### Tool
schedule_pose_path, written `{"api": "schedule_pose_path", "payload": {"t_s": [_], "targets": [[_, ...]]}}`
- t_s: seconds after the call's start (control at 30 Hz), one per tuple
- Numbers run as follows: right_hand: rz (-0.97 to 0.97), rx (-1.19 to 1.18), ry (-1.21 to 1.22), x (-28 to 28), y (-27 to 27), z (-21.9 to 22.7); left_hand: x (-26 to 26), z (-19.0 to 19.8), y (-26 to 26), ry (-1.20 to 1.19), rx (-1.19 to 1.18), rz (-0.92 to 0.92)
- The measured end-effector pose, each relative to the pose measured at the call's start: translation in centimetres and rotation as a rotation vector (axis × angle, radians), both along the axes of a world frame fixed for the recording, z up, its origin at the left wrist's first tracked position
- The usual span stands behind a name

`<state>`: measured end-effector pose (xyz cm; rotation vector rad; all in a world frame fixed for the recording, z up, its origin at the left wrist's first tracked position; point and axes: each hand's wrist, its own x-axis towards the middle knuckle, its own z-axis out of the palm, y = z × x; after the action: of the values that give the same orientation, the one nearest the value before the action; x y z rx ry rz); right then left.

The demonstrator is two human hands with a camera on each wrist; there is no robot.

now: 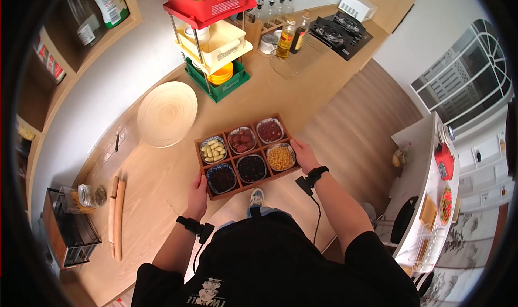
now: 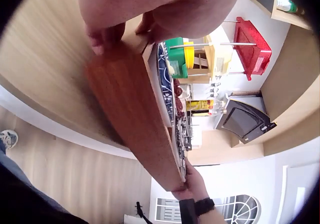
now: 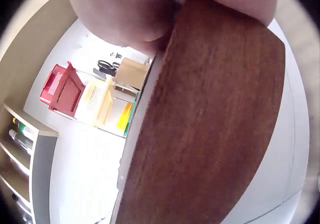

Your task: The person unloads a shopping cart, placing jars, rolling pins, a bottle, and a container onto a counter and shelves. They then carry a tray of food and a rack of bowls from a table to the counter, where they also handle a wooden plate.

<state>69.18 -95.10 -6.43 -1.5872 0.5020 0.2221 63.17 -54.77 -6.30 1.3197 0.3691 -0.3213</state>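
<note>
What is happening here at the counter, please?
A person stands at a wooden counter and holds a wooden tray by its two ends, the left hand at the near-left end and the right hand at the right end. The tray is divided into six compartments, each with a small bowl of food, among them corn kernels and pale peanuts. The tray lies at the counter's edge. Behind it are a round woven tray and a coloured rack.
</note>
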Motion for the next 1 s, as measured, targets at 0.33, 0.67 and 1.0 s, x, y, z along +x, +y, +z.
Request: {"api": "schedule_pose_path", "payload": {"t_s": [0.33,0.67,1.0], "targets": [[0.131,-0.031,-0.042,11.2,-0.8,-2.0,2.0,3.4,-2.9,0.243,0.065,0.051],[0.127,0.058,-0.106,12.3,-2.8,-2.8,3.6,0.8,-2.3,0.182,0.254,-0.252],[0.092,-0.41,-0.27,4.6,-2.3,-3.0,2.8,-1.8,-0.7,-0.047,0.34,-0.452]]}}
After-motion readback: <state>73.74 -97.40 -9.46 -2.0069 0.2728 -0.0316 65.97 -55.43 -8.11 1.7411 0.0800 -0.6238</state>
